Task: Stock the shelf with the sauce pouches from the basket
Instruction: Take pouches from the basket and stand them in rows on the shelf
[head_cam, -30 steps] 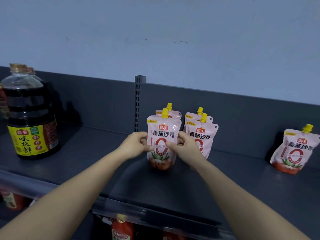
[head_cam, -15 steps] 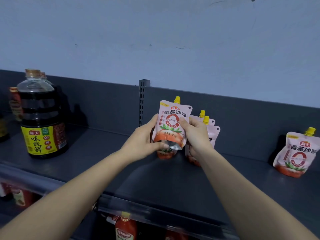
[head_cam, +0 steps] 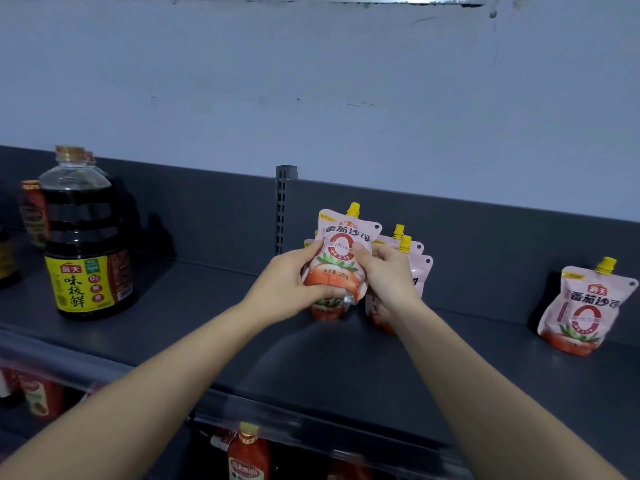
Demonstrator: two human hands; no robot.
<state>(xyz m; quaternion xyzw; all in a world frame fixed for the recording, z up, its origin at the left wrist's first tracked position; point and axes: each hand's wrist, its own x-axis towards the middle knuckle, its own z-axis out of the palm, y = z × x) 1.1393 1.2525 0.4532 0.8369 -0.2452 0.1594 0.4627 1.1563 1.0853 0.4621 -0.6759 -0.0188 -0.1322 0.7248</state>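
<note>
**On the upper shelf: one tomato sauce pouch in hand, above the deck**

On the dark grey shelf (head_cam: 207,306), in front of the slotted upright post (head_cam: 284,209), both hands grasp a single held pouch (head_cam: 341,258). The left hand (head_cam: 291,285) curls round its lower left side and base. The right hand (head_cam: 388,275) clasps the right edge, thumb pressed on the front. The pouch is upright, raised clear of the shelf deck, yellow cap uppermost.

Label on the held pouch: pink ground, 番茄沙司, a large red "0", tomato artwork, and "305g" near the bottom. The brand panel at its top is partly blurred.

Directly behind and below it a standing pouch (head_cam: 327,308) shows only its red base and part of its left edge. Just to the right, two rear pouches (head_cam: 419,271) stand one behind the other, largely hidden by the right hand.

Well apart at the far right stands a lone pouch (head_cam: 585,306), marked 海天 and 番茄沙司.

At the left stands a large soy sauce bottle (head_cam: 86,251), its yellow label reading 海天 味极鲜, with a second bottle close behind it.

On the level below, a red bottle (head_cam: 247,459) reads "mini".
</note>
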